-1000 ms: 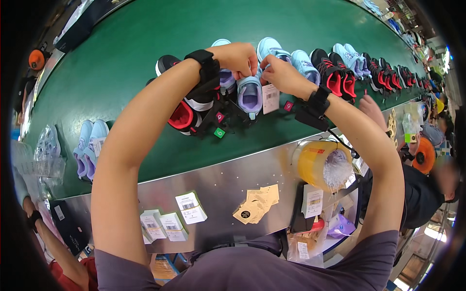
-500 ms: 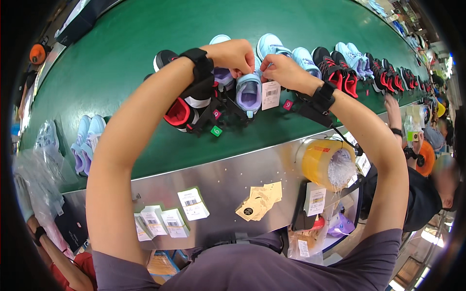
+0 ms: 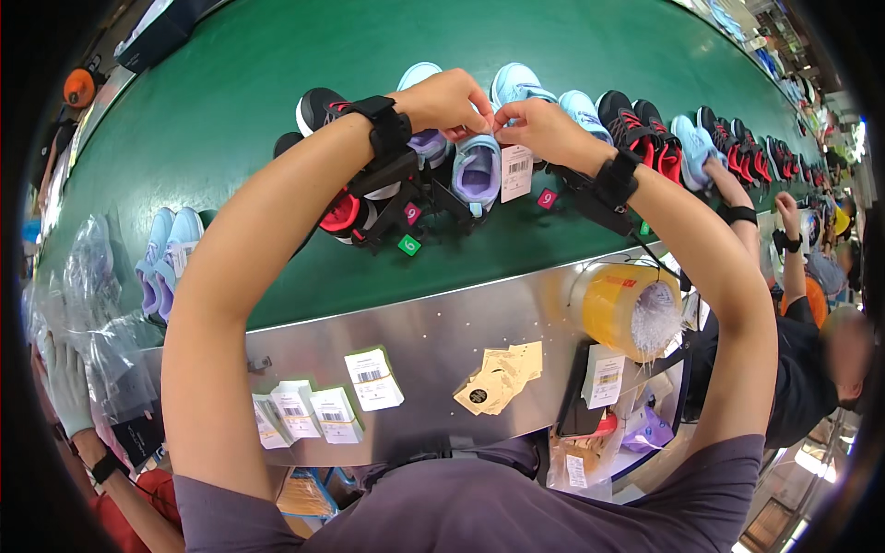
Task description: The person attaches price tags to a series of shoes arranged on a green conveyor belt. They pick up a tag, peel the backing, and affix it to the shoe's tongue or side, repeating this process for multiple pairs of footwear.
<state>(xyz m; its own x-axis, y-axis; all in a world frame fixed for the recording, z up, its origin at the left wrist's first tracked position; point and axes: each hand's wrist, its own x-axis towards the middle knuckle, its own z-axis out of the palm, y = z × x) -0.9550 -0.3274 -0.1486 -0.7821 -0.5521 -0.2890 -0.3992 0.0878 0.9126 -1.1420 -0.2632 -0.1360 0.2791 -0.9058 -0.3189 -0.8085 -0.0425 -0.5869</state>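
Both hands met over a lilac shoe (image 3: pixel 477 172) on the green belt (image 3: pixel 230 101): left hand (image 3: pixel 449 100) and right hand (image 3: pixel 537 129) pinched together on a white hang tag (image 3: pixel 515 172), held at the shoe's top, apparently for fastening. Spare tags (image 3: pixel 373 378) lay on the steel table (image 3: pixel 442 323) within reach.

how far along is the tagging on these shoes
Looks done: small numbered tags, one green, sit by the black-and-red shoes. In hand: the left hand and right hand pinch together above the purple shoe, with a white tag hanging there. Left: stacks of tags lie on the metal shelf, and blue shoes wait further left.
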